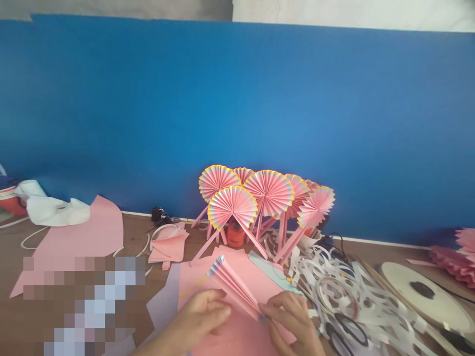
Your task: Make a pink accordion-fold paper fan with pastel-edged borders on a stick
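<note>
behind the pink sheet [267, 279] rises a wide blue board [237, 99], and beneath the sheet runs a brown table [22, 321]. to the right of the pink sheet spreads a tangle of white strips [334, 287], with a white disc [393, 282] farther right of the sheet. just beyond the sheet's far edge stands a group of pleated paper fans [269, 193], pink with yellow rims. black-handled scissors [352, 329] lie to the right of the sheet, among the strips. over the middle of the pink sheet is a folded pleated paper [235, 284], held slantwise, its blue-tinted end a little spread and its other end gathered. to handle it well, i judge, the gathered end wants a firm, even pinch with the folds stacked edge to edge, and the free side only a light touch, so that the creases stay sharp. the right hand [289, 314], over the sheet's right part, has its thumb and fingertips closed on the gathered end. the left hand [208, 311], over the sheet's left part, has its fingers loosely curled, thumb and forefinger apart, just beside the folds; whether they touch i cannot tell.
</note>
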The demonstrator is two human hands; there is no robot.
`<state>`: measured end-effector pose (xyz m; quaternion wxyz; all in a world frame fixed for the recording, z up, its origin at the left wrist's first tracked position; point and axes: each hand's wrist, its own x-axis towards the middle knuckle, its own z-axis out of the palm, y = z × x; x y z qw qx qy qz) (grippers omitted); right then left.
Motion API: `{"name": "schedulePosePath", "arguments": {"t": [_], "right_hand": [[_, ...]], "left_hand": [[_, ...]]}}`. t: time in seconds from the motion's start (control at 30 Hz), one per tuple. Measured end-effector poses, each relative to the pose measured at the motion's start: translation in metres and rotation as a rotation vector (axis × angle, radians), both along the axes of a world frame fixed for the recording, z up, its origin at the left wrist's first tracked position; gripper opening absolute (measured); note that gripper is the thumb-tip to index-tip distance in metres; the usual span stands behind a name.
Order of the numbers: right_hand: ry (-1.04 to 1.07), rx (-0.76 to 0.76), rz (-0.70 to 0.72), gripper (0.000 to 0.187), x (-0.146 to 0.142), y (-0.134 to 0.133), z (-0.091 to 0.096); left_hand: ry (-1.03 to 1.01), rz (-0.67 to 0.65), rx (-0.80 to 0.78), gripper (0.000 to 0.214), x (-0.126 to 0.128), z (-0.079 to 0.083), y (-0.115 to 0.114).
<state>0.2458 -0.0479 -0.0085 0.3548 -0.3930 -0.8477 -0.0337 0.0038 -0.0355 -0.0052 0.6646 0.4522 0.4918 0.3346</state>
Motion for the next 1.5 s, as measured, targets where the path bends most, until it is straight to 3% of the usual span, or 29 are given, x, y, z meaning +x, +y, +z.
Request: {"name": "schedulePosePath", "arguments": {"t": [0.13, 0.2, 0.27, 0.33, 0.43, 0.5, 0.6, 0.73, 0.93, 1.03, 1.2, 1.33, 1.5], "right_hand": [[-0.079, 0.137, 0.062, 0.031, -0.009, -0.008, 0.003], [-0.106, 0.081, 0.06, 0.029, -0.007, -0.01, 0.001], [-0.092, 0.013, -0.02, 0.027, -0.001, -0.009, -0.004], [-0.083, 0.02, -0.187, 0.026, 0.007, -0.005, -0.011], [-0.115, 0.128, -0.405, 0.027, 0.012, -0.001, -0.014], [-0.115, 0.189, -0.436, 0.031, 0.007, -0.004, -0.006], [-0.14, 0.273, -0.315, 0.041, -0.012, -0.012, 0.012], [-0.201, 0.257, -0.21, 0.034, -0.034, -0.012, 0.014], [-0.205, -0.07, -0.182, 0.02, -0.027, 0.001, -0.025], [-0.164, -0.244, -0.17, 0.023, -0.018, -0.002, -0.031], [-0.131, -0.491, -0.111, 0.029, -0.013, -0.005, -0.018], [-0.073, -0.625, -0.163, 0.022, -0.014, -0.001, -0.011], [0.047, -0.698, -0.172, 0.02, -0.014, 0.003, -0.007]], "left_hand": [[-0.22, 0.073, -0.097, 0.054, 0.038, 0.006, -0.016], [-0.217, 0.125, -0.072, 0.053, 0.043, 0.008, -0.012], [-0.123, 0.149, 0.062, 0.046, 0.036, 0.009, -0.004], [0.105, 0.167, 0.305, 0.034, 0.021, 0.01, 0.005], [0.641, 0.195, 0.835, 0.022, 0.001, 0.014, 0.015], [0.965, 0.164, 1.158, 0.027, -0.003, 0.017, 0.016], [1.305, -0.008, 1.351, 0.032, 0.008, 0.017, 0.012], [1.452, -0.262, 1.39, 0.025, 0.029, 0.006, 0.006], [1.43, -0.441, 1.281, 0.025, 0.028, -0.018, 0.004], [1.36, -0.434, 1.197, 0.03, 0.018, -0.026, 0.002], [1.103, -0.393, 1.056, 0.035, 0.004, -0.031, 0.003], [0.958, -0.363, 0.937, 0.04, 0.0, -0.026, 0.008], [0.759, -0.222, 0.806, 0.026, -0.003, -0.019, 0.017]]}}
